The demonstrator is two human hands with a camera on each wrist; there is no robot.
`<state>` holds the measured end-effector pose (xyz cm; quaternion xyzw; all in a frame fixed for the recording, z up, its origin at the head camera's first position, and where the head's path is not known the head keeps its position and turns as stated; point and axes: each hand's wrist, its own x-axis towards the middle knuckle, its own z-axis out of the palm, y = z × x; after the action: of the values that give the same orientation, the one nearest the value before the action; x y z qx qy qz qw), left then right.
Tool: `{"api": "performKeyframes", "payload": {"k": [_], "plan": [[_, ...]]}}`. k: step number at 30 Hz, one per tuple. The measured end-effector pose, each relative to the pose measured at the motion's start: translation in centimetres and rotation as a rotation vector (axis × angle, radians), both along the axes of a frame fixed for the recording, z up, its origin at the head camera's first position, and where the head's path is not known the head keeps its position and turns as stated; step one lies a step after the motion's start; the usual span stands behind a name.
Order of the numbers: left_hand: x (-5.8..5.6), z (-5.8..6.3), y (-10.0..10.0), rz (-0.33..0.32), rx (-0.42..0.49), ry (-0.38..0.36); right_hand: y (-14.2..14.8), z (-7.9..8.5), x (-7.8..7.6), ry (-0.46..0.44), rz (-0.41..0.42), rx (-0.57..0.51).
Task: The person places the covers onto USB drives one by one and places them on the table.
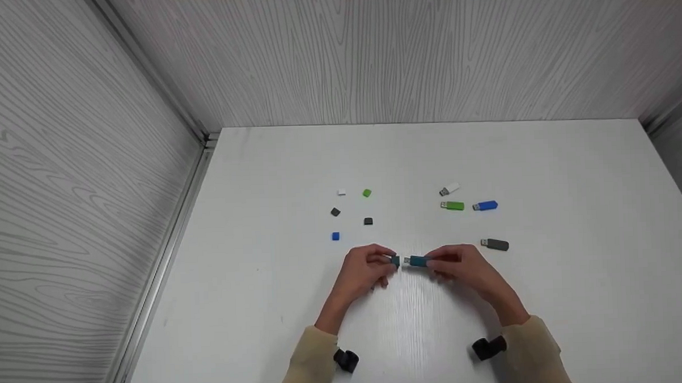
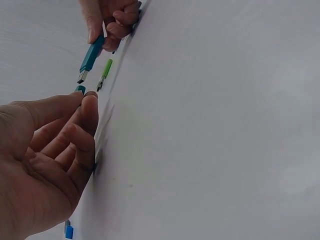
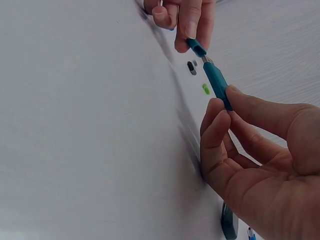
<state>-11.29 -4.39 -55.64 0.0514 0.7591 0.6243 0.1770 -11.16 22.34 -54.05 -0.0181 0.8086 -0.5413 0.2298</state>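
Observation:
Between thumb and fingertips my left hand (image 1: pixel 367 268) pinches a small teal USB stick cap (image 1: pixel 395 261). In the right wrist view the hollow end of that cap (image 3: pixel 197 47) faces the stick. My right hand (image 1: pixel 462 265) pinches the rear end of a teal USB stick (image 1: pixel 418 261), whose bare metal plug points left at the cap. A narrow gap parts plug and cap in the head view. Both are held a little above the white table. The left wrist view shows the stick's plug (image 2: pixel 83 76) near the cap (image 2: pixel 80 89).
Loose caps lie at the left: white (image 1: pixel 341 192), green (image 1: pixel 367 193), blue (image 1: pixel 336 236) and two dark ones (image 1: pixel 335 212). Uncapped sticks lie at the right: white (image 1: pixel 450 189), green (image 1: pixel 452 206), blue (image 1: pixel 485 206), dark grey (image 1: pixel 495 244). Wood-grain panels (image 1: pixel 398 53) stand around the table (image 1: pixel 254 308).

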Motion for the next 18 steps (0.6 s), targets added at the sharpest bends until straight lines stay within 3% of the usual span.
{"api": "performKeyframes", "payload": {"k": [18], "plan": [[0.05, -0.06, 0.23, -0.043, 0.014, 0.01, -0.49, -0.31, 0.08, 0.029, 0.038, 0.012]]}}
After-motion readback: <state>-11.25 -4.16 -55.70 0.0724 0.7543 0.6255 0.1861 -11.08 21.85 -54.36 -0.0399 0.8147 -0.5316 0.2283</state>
